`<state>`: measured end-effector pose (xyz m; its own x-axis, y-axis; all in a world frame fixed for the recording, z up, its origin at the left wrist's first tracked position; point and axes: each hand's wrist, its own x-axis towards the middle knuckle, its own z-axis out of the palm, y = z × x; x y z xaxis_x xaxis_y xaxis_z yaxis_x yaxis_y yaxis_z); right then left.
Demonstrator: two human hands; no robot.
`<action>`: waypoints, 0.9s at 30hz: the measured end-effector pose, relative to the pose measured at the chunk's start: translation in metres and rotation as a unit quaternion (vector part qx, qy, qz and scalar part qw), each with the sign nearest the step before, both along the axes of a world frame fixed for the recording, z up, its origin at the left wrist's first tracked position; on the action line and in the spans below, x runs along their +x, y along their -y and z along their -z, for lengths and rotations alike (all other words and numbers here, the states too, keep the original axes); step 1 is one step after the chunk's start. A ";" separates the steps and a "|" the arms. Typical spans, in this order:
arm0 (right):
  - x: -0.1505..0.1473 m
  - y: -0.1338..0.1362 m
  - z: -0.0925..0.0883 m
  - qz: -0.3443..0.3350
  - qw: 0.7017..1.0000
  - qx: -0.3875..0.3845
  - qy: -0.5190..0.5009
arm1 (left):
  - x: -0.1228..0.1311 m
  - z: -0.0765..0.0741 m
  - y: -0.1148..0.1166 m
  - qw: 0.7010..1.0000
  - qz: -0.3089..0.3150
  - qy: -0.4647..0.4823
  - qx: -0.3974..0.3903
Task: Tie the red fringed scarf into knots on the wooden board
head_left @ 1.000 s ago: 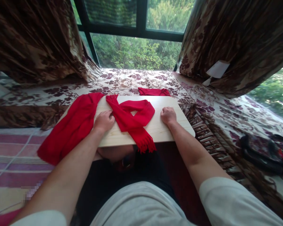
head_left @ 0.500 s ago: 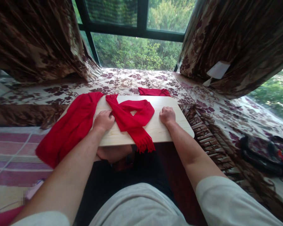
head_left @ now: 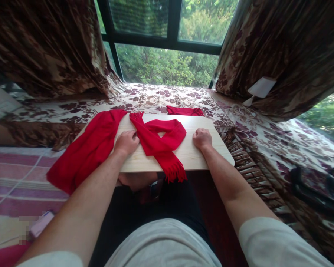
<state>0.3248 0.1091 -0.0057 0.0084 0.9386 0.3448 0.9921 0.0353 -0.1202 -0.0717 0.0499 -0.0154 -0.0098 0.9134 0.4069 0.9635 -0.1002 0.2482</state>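
A red scarf (head_left: 168,151) with fringed ends lies crossed over itself in a loop on a small pale wooden table (head_left: 143,163). One fringed end points to the far left, and the other hangs over the near edge. My left hand (head_left: 126,142) rests on the tabletop just left of the scarf with its fingers curled in; nothing shows in it. To the right of the loop, apart from it, my right hand (head_left: 202,138) rests on the wood as a fist. A larger red cloth (head_left: 86,148) drapes over the table's left end, beside my left forearm.
Another folded red cloth (head_left: 185,111) lies beyond the table on the flower-patterned window seat (head_left: 156,92). A white lamp (head_left: 262,87) stands at the right by the curtain (head_left: 247,55). A black bag-like item (head_left: 308,193) lies far right, and a striped bedspread (head_left: 13,178) spreads at left.
The camera has turned a little, so the whole scene sits slightly farther right in the picture. Hands, scarf and cloths keep the same places on the table.
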 end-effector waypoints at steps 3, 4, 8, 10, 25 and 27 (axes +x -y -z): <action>0.000 0.000 0.000 0.005 1.000 0.000 -0.002 | 0.000 0.000 0.000 1.000 0.000 0.001 -0.001; 0.000 0.000 0.000 0.006 1.000 0.000 -0.002 | 0.000 0.000 0.000 1.000 0.000 0.002 0.001; 0.000 0.001 0.000 0.008 1.000 -0.007 -0.005 | 0.001 -0.001 0.001 1.000 -0.003 0.001 0.001; 0.000 0.001 -0.001 0.009 1.000 -0.010 -0.005 | 0.002 -0.002 0.001 1.000 -0.006 -0.001 0.000; -0.001 0.003 -0.005 0.012 1.000 -0.020 -0.009 | 0.003 -0.004 0.003 1.000 -0.013 0.002 -0.009; -0.001 0.004 -0.006 0.013 1.000 -0.026 -0.010 | 0.002 -0.003 0.002 1.000 -0.013 0.004 -0.010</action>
<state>0.3235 0.1055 0.0003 0.0388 0.9545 0.2957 0.9900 0.0034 -0.1409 -0.0694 0.0474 -0.0123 -0.0376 0.9209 0.3881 0.9638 -0.0691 0.2574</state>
